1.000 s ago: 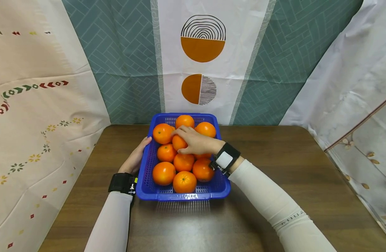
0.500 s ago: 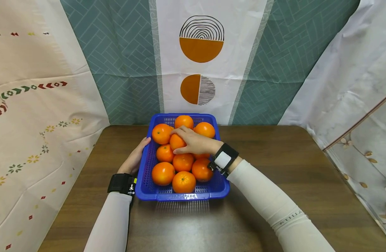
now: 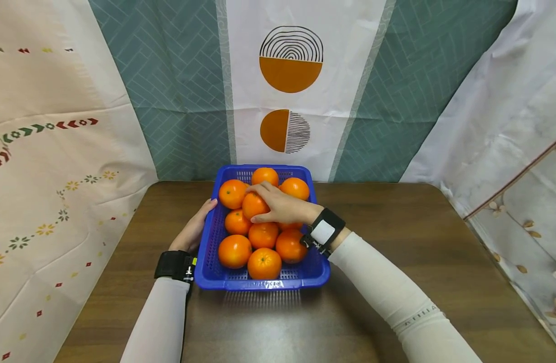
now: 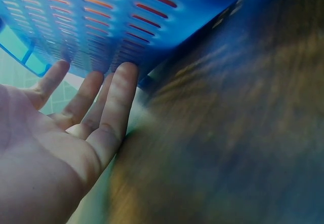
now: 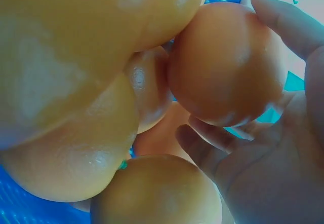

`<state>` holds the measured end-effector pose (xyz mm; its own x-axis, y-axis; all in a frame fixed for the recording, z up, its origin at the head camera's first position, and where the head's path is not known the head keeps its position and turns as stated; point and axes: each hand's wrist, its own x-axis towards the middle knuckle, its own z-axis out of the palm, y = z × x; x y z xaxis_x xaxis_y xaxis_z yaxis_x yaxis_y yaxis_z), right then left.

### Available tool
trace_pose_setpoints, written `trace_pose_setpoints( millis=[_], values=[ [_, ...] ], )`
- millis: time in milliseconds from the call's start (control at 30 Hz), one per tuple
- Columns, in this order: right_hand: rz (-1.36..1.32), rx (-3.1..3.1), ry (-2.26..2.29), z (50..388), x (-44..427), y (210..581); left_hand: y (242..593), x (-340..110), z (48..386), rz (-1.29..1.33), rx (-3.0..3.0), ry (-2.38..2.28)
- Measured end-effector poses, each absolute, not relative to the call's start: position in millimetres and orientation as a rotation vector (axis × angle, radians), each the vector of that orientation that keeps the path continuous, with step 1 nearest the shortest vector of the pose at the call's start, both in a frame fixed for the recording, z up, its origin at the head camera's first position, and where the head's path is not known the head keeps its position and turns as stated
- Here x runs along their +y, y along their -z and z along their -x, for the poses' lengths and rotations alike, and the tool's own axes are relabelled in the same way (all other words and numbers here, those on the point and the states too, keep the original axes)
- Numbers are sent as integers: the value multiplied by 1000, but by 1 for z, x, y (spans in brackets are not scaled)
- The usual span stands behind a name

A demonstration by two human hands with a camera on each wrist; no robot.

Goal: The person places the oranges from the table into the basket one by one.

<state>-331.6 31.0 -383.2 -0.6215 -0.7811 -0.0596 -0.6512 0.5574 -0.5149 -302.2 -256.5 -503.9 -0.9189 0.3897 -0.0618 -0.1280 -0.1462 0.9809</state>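
A blue slotted plastic basket [image 3: 261, 285] holds several oranges [image 3: 234, 251]. My right hand [image 3: 284, 204] reaches in from the right and grips one orange [image 3: 254, 205] on top of the heap, near the middle. In the right wrist view the thumb and fingers curve around that orange [image 5: 228, 64], which touches its neighbour. My left hand [image 3: 192, 229] lies along the basket's left side. As the left wrist view shows, its fairly straight fingertips [image 4: 124, 74] touch the slotted wall [image 4: 101, 31] from outside. The right hand covers part of the oranges beneath it.
The basket stands on a brown wooden table [image 3: 396, 242], close to its back edge. Behind hangs a green and white patterned cloth [image 3: 187, 101]. Pale patterned cloths flank the table on the left [image 3: 55, 176] and right [image 3: 496, 126].
The orange in my right hand has shifted slightly left, and more of it shows between thumb and fingers. The left hand and the basket stay in place.
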Motion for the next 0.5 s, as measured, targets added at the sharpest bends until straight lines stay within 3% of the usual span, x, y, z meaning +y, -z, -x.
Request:
trace_pose_setpoints(
  millis=[500],
  values=[
    [1174,2486,754,324,29,375,507,-268,294,-266,1755,-2141]
  ],
)
